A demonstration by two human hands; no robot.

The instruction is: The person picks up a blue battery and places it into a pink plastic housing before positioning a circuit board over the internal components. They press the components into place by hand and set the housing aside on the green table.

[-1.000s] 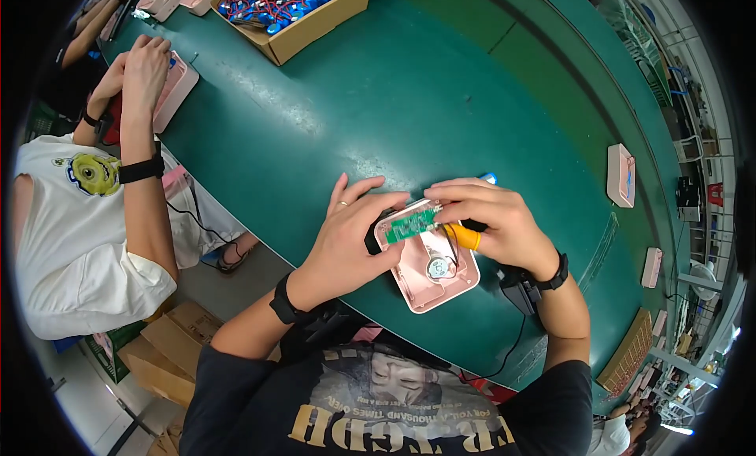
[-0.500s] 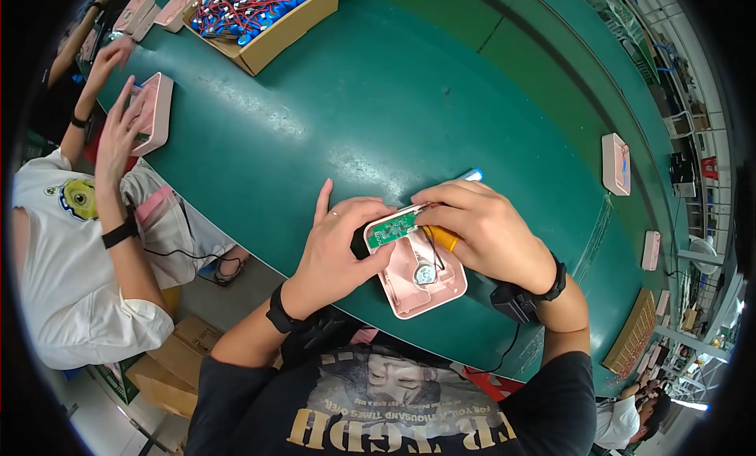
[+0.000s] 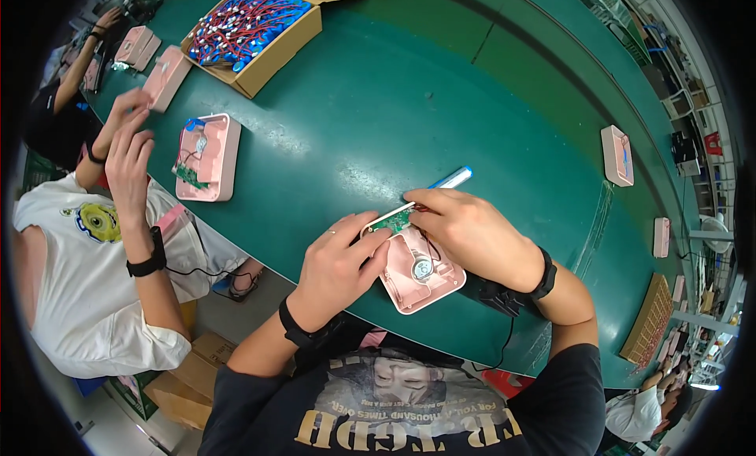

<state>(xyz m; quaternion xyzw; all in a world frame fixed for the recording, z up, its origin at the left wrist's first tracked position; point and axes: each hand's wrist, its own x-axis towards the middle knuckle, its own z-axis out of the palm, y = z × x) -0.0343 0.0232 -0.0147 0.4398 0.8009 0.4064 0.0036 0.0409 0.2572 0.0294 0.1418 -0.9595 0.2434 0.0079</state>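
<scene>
Near the table's front edge is an open pink plastic housing (image 3: 409,300), a round silver part (image 3: 423,268) seated inside it. A green circuit board (image 3: 396,222) stands tilted at the housing's far rim. My left hand (image 3: 343,257) pinches the board's left end, thumb toward me and fingers behind. At the other end, my right hand (image 3: 475,234) is closed with its fingertips on thin dark-red wires (image 3: 424,209); the exact grip is partly hidden. Dark wires run down from there into the housing. Just beyond my right hand lies a blue-and-white pen-like stick (image 3: 455,177).
A cardboard box (image 3: 276,61) of blue cylindrical parts with red wires stands at the far left. Nearer is another open pink housing (image 3: 224,161), beside a co-worker's hands (image 3: 130,153). More pink housings (image 3: 617,157) and a brown tray (image 3: 647,318) sit at the right.
The board has tipped so less of its face shows. A yellow piece under my right hand is now out of sight. The co-worker's hand has left the pink housing, which sits farther right.
</scene>
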